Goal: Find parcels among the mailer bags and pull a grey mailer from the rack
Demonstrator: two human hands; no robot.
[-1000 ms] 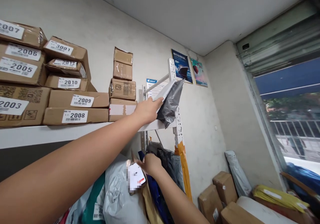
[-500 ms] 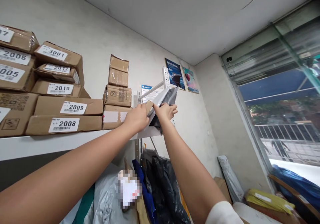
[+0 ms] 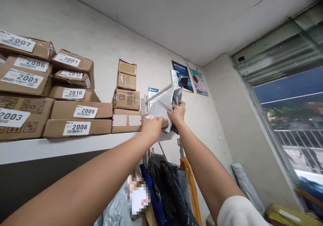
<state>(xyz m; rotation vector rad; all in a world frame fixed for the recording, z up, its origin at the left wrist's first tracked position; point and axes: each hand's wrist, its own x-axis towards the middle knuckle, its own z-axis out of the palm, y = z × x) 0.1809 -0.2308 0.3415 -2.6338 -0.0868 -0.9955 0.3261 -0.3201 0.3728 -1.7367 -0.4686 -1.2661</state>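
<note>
My left hand [image 3: 152, 127] reaches up to the white shelf [image 3: 75, 145] and closes on a small flat brown parcel [image 3: 149, 117] lying at the shelf's right end. Just to its right, my right hand [image 3: 178, 113] grips a white mailer bag [image 3: 163, 106] with a dark grey bag [image 3: 177, 96] behind it. Both bags lean upright against the shelf's perforated white post [image 3: 174, 76]. The two hands are almost touching.
Brown cartons with number labels [image 3: 78, 118] are stacked along the shelf to the left. A taller pile of boxes [image 3: 126, 98] stands next to the small parcel. Dark and blue bags [image 3: 164, 185] hang below the shelf. Two posters [image 3: 183, 76] are on the wall, and a window [image 3: 290, 118] is at the right.
My right hand rose from the parcels below the shelf and took hold of the bags. My left hand let go of the bags and shifted onto the small brown parcel, now flat on the shelf.
</note>
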